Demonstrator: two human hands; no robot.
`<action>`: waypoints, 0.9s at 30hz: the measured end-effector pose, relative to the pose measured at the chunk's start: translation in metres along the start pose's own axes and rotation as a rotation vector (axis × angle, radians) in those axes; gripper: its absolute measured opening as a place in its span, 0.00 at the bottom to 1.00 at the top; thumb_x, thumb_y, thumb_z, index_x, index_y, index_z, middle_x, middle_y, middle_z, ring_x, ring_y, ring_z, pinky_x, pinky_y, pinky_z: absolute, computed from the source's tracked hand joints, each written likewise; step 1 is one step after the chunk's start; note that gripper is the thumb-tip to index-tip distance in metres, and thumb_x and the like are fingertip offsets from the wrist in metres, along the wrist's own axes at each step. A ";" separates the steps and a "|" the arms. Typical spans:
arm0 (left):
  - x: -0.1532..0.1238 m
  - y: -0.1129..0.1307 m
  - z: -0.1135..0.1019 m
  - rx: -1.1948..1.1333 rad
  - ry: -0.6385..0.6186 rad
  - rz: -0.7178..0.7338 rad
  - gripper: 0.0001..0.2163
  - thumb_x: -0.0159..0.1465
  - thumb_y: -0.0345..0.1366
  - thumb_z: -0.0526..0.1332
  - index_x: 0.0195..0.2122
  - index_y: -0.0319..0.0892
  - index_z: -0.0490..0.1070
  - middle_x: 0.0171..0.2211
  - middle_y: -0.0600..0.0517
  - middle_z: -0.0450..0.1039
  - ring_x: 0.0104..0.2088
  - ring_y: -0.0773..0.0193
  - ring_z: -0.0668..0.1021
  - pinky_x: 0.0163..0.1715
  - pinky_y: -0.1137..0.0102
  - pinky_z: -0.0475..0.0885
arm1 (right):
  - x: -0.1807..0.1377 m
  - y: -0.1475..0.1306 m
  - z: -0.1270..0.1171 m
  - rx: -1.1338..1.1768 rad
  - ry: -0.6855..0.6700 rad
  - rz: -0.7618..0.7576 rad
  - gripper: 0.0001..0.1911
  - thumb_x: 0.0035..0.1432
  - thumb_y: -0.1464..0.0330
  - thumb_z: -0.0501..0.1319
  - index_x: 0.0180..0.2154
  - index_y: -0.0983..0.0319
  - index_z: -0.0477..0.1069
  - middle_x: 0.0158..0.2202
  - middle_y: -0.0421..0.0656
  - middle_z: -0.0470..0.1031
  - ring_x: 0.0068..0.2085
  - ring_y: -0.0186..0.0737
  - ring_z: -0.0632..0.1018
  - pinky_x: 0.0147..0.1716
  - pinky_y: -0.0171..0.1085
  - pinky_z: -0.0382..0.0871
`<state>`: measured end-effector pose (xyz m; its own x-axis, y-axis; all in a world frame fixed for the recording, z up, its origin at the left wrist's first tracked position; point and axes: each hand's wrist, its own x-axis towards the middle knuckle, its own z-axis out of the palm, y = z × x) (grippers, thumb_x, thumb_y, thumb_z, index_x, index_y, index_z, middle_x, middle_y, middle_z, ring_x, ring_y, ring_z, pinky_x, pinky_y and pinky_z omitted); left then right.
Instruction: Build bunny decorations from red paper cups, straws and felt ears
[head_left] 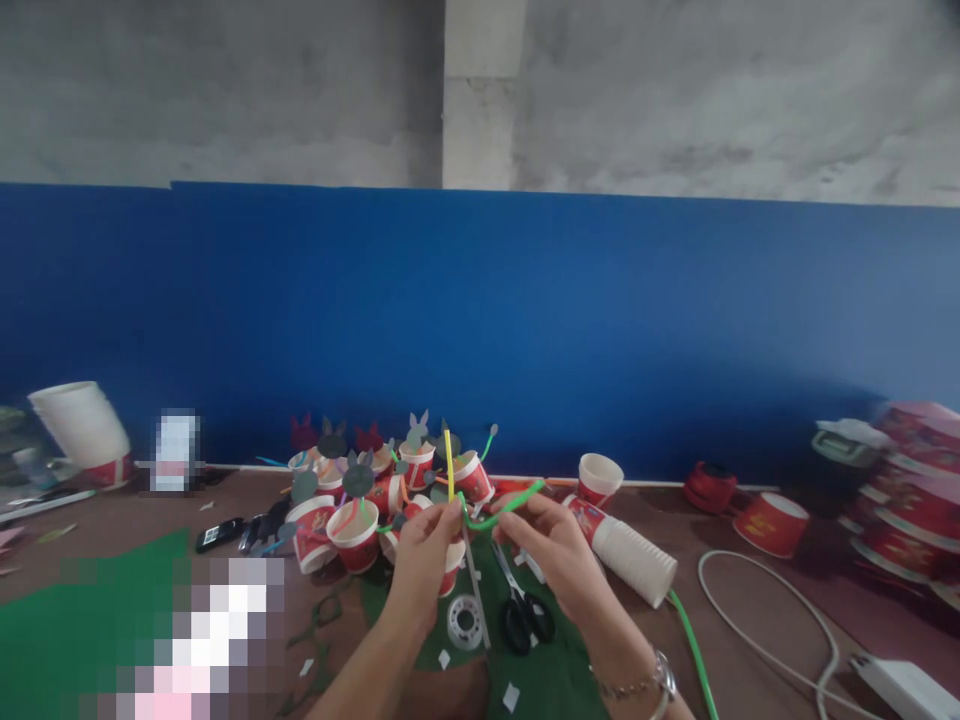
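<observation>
My left hand [421,560] is closed in a pinch at the middle, with a thin yellow straw [448,465] rising from its fingertips. A bent green straw [517,508] runs from those fingertips to my right hand [551,545], whose thumb and fingers pinch it. Whether the two straws are joined is hidden by the fingers. Below my hands are black-handled scissors [519,612], a white tape roll [465,622] and a thin grey strip [476,590] on dark green sheets [551,685]. Red-and-white paper cups [354,540] with animal-shaped cutouts stand crowded beyond my left hand.
At right lie a stack of nested cups [634,560], a long green straw [694,655], a white cable [772,565] and a red tape measure-like object [709,487]. Wrapped red stacks [911,500] stand far right. A green sheet [97,610] covers the left. The blue wall [480,330] borders the table.
</observation>
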<state>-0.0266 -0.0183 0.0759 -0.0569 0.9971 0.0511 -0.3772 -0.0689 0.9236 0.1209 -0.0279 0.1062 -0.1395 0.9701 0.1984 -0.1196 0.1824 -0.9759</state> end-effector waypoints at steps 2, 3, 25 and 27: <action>-0.001 0.001 0.000 0.019 -0.049 -0.020 0.16 0.53 0.48 0.65 0.29 0.37 0.77 0.23 0.50 0.75 0.27 0.62 0.75 0.31 0.71 0.68 | 0.004 0.006 0.003 -0.044 0.063 -0.015 0.17 0.52 0.56 0.63 0.30 0.64 0.74 0.22 0.40 0.71 0.24 0.32 0.68 0.23 0.31 0.59; -0.001 0.001 0.001 0.022 -0.082 -0.025 0.16 0.53 0.48 0.64 0.30 0.37 0.77 0.23 0.50 0.75 0.28 0.62 0.75 0.31 0.71 0.69 | 0.005 0.008 0.003 -0.070 0.066 -0.006 0.18 0.53 0.55 0.61 0.29 0.65 0.74 0.21 0.40 0.70 0.23 0.32 0.67 0.23 0.31 0.59; -0.004 0.008 -0.002 0.277 -0.335 -0.048 0.20 0.53 0.51 0.63 0.17 0.38 0.71 0.15 0.57 0.60 0.19 0.71 0.60 0.21 0.75 0.54 | 0.004 0.008 0.000 -0.323 -0.114 0.032 0.15 0.53 0.60 0.59 0.22 0.64 0.69 0.18 0.34 0.57 0.22 0.29 0.57 0.20 0.30 0.50; -0.005 0.013 -0.001 0.354 -0.369 -0.035 0.22 0.54 0.52 0.62 0.14 0.39 0.67 0.13 0.59 0.55 0.17 0.72 0.57 0.19 0.74 0.51 | 0.005 0.011 -0.001 -0.306 -0.098 0.052 0.15 0.52 0.59 0.61 0.22 0.65 0.71 0.17 0.34 0.57 0.21 0.29 0.56 0.19 0.30 0.48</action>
<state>-0.0320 -0.0243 0.0870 0.3045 0.9482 0.0902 -0.0336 -0.0839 0.9959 0.1203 -0.0211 0.0967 -0.2334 0.9621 0.1412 0.1890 0.1873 -0.9640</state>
